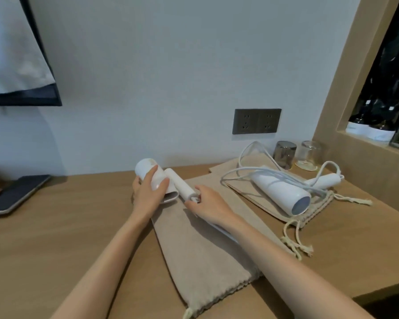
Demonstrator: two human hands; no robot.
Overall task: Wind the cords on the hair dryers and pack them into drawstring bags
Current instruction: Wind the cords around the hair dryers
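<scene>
Flat drawstring bag, left hand gripping hair dryer

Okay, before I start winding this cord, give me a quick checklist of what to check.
1. Left hand grips the dryer: ok.
2. Right hand pinches the cord at the handle end: ok.
3. Cord free to wind: cannot tell, it runs under the right forearm.
4. Bag within reach: ok, it lies under the dryer.
5. Bag mouth open: cannot tell.
6. Second dryer wound: not ok, its loose cord sprawls.
</scene>
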